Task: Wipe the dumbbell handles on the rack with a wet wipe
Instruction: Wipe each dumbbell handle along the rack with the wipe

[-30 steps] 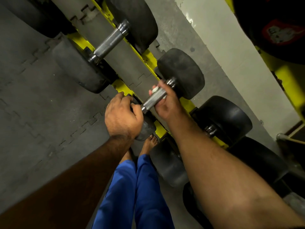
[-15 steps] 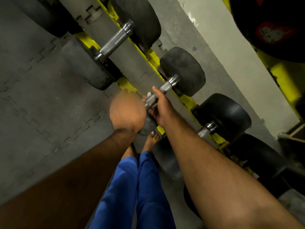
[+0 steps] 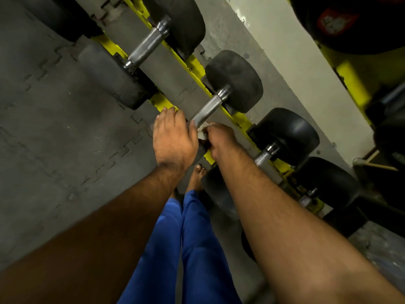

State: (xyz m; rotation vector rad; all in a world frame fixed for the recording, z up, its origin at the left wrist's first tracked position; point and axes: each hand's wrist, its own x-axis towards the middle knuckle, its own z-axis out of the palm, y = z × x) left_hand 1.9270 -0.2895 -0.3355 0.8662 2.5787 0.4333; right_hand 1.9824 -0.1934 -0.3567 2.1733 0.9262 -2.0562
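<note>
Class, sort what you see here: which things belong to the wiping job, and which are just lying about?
Job: wet wipe gripped by right hand; dumbbell handle; left hand resting on its near weight; yellow rack.

Lying about: red-labelled black weight; stick.

dumbbells lie side by side across the two rails of the rack [image 3: 194,64], which runs from upper left to lower right. the left hand [image 3: 173,137] rests over the near head of the middle dumbbell [image 3: 234,81], beside the near end of its handle [image 3: 207,110]. just right of it, the right hand [image 3: 219,139] pinches the wet wipe [image 3: 202,129] at that same end. below the hands, a bare foot [image 3: 197,177] stands on the floor mat [image 3: 54,119], under the rack's near edge.
</note>
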